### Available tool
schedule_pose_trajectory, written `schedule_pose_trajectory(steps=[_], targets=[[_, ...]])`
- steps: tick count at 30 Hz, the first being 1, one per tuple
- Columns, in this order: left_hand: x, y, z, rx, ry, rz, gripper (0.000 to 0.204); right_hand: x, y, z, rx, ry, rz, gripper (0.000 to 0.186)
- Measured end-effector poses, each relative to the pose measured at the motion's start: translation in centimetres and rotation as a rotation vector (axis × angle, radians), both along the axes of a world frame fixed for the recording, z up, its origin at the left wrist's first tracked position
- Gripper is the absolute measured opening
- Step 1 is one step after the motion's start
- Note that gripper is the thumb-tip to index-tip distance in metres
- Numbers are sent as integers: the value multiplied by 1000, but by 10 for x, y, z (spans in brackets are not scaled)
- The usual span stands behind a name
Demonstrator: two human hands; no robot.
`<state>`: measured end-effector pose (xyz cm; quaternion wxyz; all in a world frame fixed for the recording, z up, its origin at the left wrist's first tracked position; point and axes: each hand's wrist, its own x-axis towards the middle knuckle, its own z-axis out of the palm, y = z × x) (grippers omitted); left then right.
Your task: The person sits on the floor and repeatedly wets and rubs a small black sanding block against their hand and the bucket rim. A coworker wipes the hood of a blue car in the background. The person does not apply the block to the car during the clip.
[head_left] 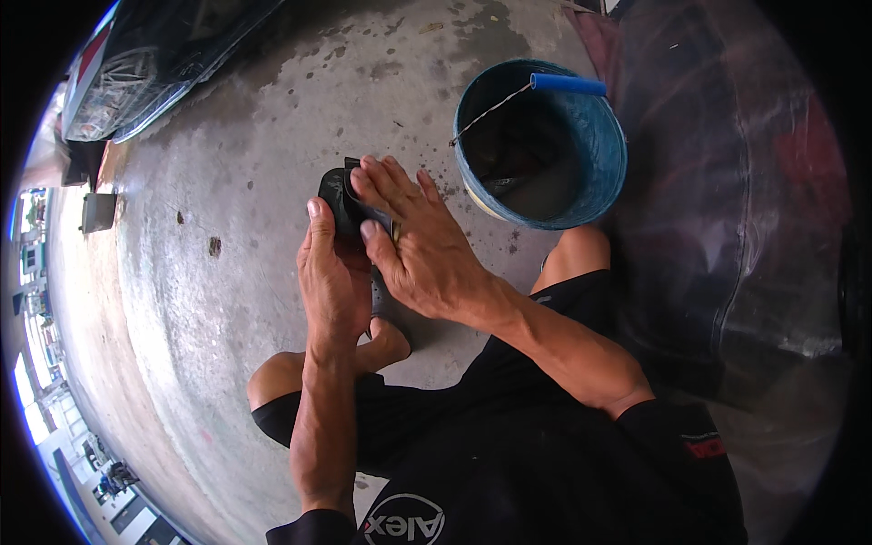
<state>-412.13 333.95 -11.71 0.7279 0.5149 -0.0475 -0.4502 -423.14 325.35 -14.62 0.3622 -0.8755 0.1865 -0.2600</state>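
Note:
In front of me, my left hand (329,272) is wrapped around a dark, smooth piece with a rounded end (332,202), its thumb lying along the near side. My right hand (416,241) presses against it from the right. A thin, dark, bent sheet (352,164) sticks out beyond the right fingertips and curves between them and the thumb. The right fingers are long and close together over this sheet. Much of the piece and the sheet is hidden by my hands, so their exact kind cannot be told.
A blue bucket (618,168) with murky dark water and a blue-gripped wire handle stands to the right. Translucent plastic sheeting (718,236) hangs along the right side. A vehicle's lamp corner (118,91) reaches in at upper left. The concrete floor (236,182) has wet patches.

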Motion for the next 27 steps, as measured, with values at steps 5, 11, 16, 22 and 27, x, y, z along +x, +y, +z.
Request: schedule_pose_trajectory(steps=[5,11,16,22,27], targets=[[-6,6,-13,154,-149,-140,53,0,-6,-9,68,-49,-45,57],[-7,8,-14,-42,-28,-372,44,-7,-16,-3,636,-103,-64,53],[-7,9,-28,232,-383,-356,37,-7,-27,9,1096,-184,-85,57],[-20,0,-31,304,-763,-170,21,-28,-18,-7,119,-93,220,69],[-21,-1,-13,473,-821,-350,20,-33,-30,-11,-60,24,147,83]])
